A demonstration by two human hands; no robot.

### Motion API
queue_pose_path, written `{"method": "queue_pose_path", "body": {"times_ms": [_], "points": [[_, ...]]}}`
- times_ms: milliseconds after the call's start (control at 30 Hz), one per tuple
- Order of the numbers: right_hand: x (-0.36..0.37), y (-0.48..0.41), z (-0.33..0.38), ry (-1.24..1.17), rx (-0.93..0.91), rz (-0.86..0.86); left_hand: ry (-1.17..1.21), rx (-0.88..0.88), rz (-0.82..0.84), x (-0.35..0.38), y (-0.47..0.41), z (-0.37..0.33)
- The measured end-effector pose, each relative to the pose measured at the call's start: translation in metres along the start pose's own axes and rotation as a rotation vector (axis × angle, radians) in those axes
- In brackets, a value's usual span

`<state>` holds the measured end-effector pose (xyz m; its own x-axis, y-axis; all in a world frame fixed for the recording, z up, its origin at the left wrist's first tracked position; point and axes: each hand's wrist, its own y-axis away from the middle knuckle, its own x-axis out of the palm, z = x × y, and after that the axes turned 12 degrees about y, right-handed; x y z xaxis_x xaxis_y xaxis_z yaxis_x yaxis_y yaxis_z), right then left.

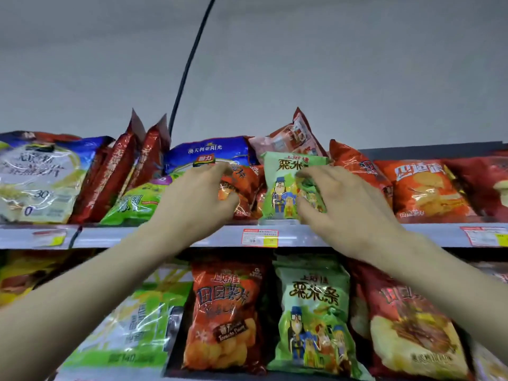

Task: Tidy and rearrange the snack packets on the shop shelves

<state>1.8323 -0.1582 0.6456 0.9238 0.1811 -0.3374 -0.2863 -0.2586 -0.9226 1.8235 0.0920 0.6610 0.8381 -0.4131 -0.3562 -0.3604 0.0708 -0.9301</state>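
Left hand (198, 196) curled round orange packet (247, 182), right hand (351, 207) pinching green packet (277, 188) — both upright, likely being squared side by side on top shelf (123, 236).

At your 6 o'clock, the lower orange packet (224, 320) reads 上好佳, 田园薯片 and "Tomato". At 5, the lower green packet (310, 325) reads 粟米条. At 9, the white bag (35, 180) shows "30".
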Motion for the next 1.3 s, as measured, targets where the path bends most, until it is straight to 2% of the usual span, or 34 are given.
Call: {"method": "queue_pose_path", "body": {"times_ms": [167,267,400,567,767,933,1067,1133,1300], "points": [[0.055,-0.062,-0.001,-0.087,0.191,0.164,0.029,-0.244,0.092,0.037,-0.056,0.043],[0.087,-0.085,-0.002,-0.233,0.356,0.285,0.154,-0.421,0.138,0.063,-0.080,0.061],[0.106,-0.105,-0.010,-0.408,0.537,0.364,0.372,-0.584,0.133,0.087,-0.099,0.072],[0.121,-0.112,-0.022,-0.546,0.634,0.458,0.367,-0.589,0.064,0.092,-0.108,0.075],[0.122,-0.110,-0.024,-0.567,0.712,0.378,0.467,-0.589,-0.053,0.078,-0.118,0.075],[0.137,-0.118,-0.034,-0.737,0.753,0.278,0.734,-0.598,-0.097,0.066,-0.128,0.080],[0.163,-0.132,-0.046,-0.914,0.753,0.281,0.960,-0.670,-0.077,0.059,-0.130,0.094],[0.141,-0.127,-0.030,-0.955,0.752,0.285,1.037,-0.695,-0.081,0.054,-0.127,0.100],[0.119,-0.127,-0.007,-1.006,0.774,0.303,1.364,-0.678,-0.237,0.026,-0.132,0.106]]}}
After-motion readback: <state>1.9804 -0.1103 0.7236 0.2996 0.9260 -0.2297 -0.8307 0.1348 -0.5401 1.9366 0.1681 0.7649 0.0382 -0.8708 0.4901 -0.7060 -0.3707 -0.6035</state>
